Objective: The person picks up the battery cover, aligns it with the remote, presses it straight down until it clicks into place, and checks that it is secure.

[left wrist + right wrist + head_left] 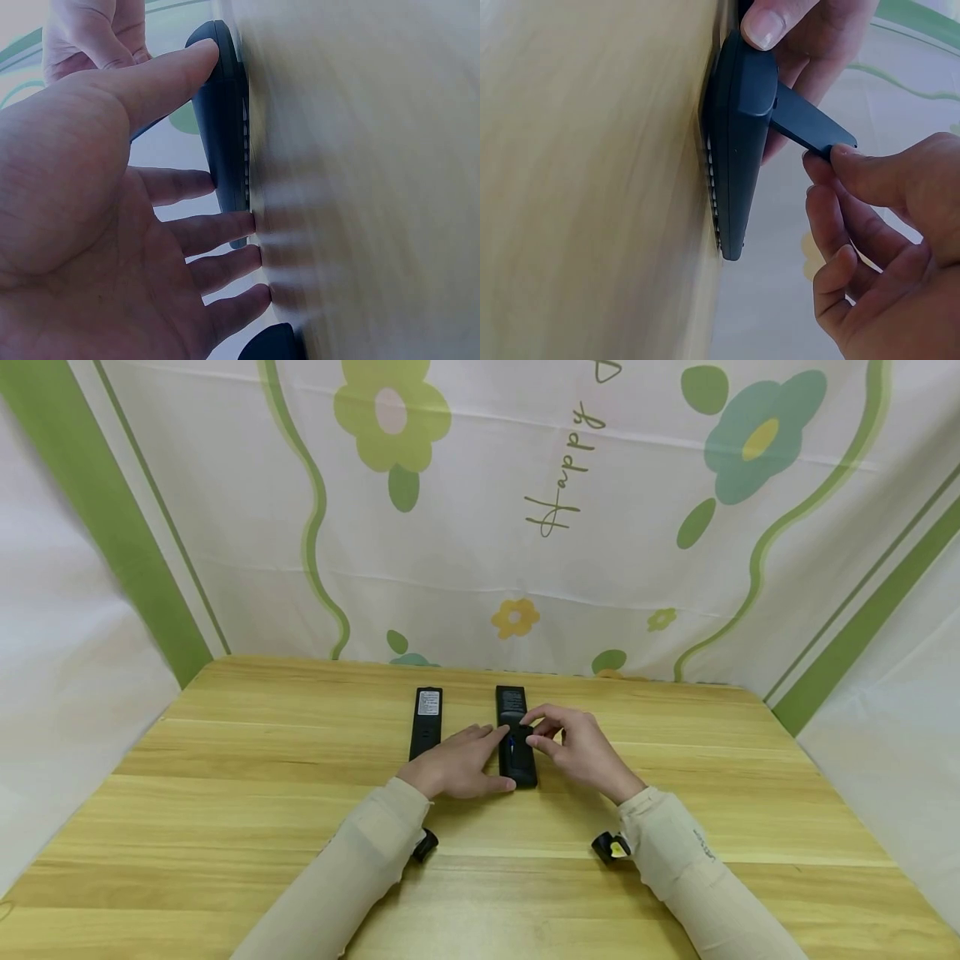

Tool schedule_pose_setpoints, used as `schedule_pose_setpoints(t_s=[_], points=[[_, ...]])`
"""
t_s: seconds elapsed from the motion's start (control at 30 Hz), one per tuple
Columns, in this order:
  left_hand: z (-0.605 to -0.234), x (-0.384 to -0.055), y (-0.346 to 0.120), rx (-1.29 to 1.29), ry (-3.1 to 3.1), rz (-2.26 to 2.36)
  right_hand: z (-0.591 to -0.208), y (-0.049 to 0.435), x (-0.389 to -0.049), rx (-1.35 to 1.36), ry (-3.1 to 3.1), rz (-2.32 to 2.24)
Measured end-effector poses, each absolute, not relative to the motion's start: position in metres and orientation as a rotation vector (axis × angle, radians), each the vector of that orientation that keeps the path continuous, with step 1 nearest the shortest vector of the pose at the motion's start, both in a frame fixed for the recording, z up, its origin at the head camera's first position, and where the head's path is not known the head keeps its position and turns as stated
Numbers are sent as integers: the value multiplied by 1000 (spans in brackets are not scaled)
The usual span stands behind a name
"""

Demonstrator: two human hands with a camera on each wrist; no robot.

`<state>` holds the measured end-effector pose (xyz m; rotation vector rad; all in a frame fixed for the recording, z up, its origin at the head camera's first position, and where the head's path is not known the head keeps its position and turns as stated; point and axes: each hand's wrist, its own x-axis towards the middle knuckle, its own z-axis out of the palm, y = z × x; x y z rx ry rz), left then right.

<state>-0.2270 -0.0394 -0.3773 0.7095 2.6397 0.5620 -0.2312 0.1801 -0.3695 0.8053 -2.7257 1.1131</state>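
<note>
A black remote control (512, 703) lies keys-down on the table, its back facing up. My right hand (581, 747) pinches its battery cover (810, 126) between thumb and fingers. One end of the cover stands raised while the other meets the remote's back. Beneath it, in the head view, a small blue and white thing shows, too small to name. My left hand (465, 766) lies at the remote's left side with fingers spread. Its thumb presses the near end and its index finger touches the casing; the other fingertips rest on the table.
Left of my left hand, a second black remote control (425, 720) lies back-up with a white label, its near end hidden by that hand. The wooden table (262, 827) meets a flower-printed curtain (450, 560) behind. Small black wrist devices hang below both sleeves.
</note>
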Motion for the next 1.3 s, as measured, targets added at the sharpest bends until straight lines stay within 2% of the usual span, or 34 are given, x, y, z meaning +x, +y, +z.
schedule_pose_setpoints(t_s=[1.3], points=[[-376, -226, -39, 705, 2641, 568, -376, 175, -233, 783, -2784, 1026]])
